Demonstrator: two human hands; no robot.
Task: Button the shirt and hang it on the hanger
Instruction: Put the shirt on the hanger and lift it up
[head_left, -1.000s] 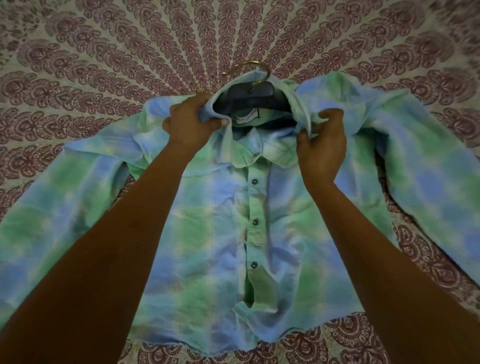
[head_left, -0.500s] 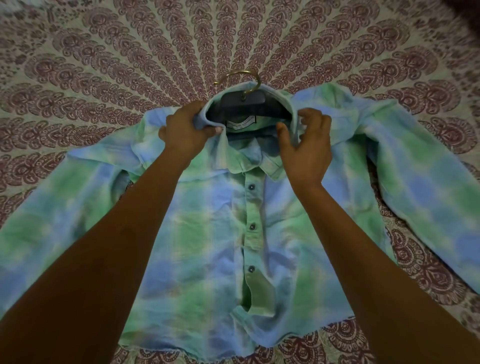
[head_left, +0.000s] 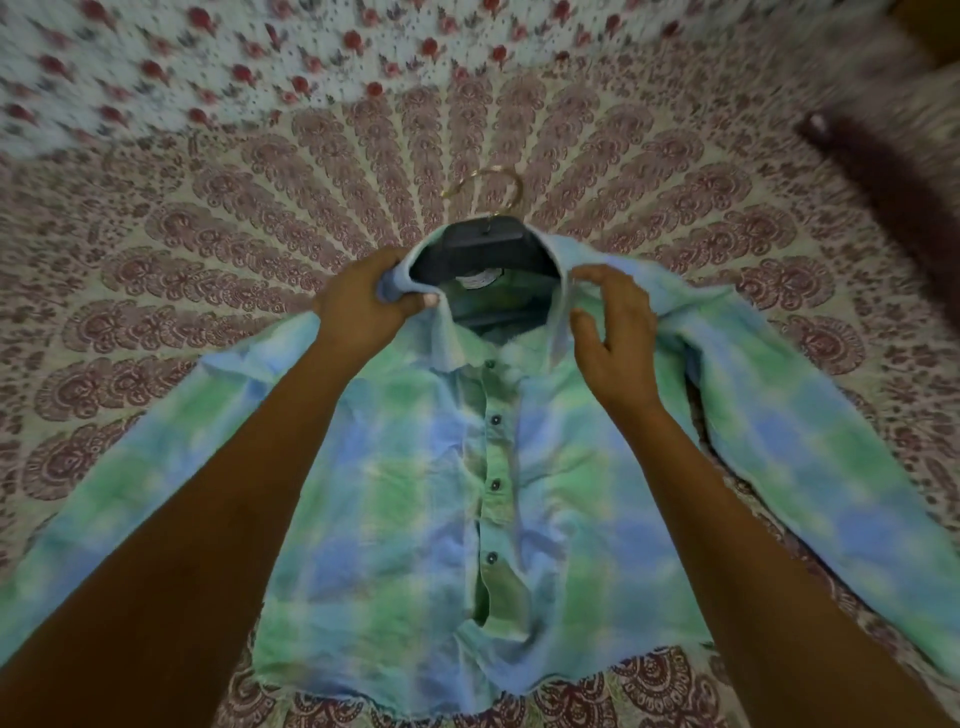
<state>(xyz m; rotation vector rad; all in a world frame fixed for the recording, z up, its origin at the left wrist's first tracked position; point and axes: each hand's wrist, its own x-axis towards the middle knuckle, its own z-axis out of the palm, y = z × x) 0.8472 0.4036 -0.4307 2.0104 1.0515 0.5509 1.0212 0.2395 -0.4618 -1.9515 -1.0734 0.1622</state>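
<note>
At the centre of the bedspread (head_left: 182, 249), w/ its maroon mandala print, the shirt (head_left: 395, 499) lies front up, green/blue/white tie-dye check, sleeves spread out twd the left & right edges. The placket runs down the middle w/ four dark buttons showing, all fastened as far as can be told; the hem end of the placket gapes a bit. Hem lies nearest the person, collar (head_left: 566, 291) at the far end.

The hanger (head_left: 483, 249) is inside the neck opening: dark body, gold hook (head_left: 488, 179) sticking out past the collar onto the bedspread, pointing away from the person. A white neck label (head_left: 480, 278) shows just under the hanger body.

Left hand (head_left: 363, 306) is at the left side of the collar, fingers curled & thumb pressed over a fold of collar fabric, i.e. pinching it, right beside the hanger's left shoulder. Right hand (head_left: 618, 332) is at the right side of the collar, fingers spread & bent, fingertips (head_left: 587, 273) touching or just over the collar edge; no closed grip visible, thumb apart from the fingers. The shirt's neck sits betw. the two hands; both forearms stretch over the shirt body, left over the left chest panel, right over the right panel.

Beyond the far edge of the mandala cloth there's a second fabric (head_left: 208, 57), pale w/ small red flowers. A dark blurred object (head_left: 852, 156) lies twd the far right corner; can't tell what it is.
</note>
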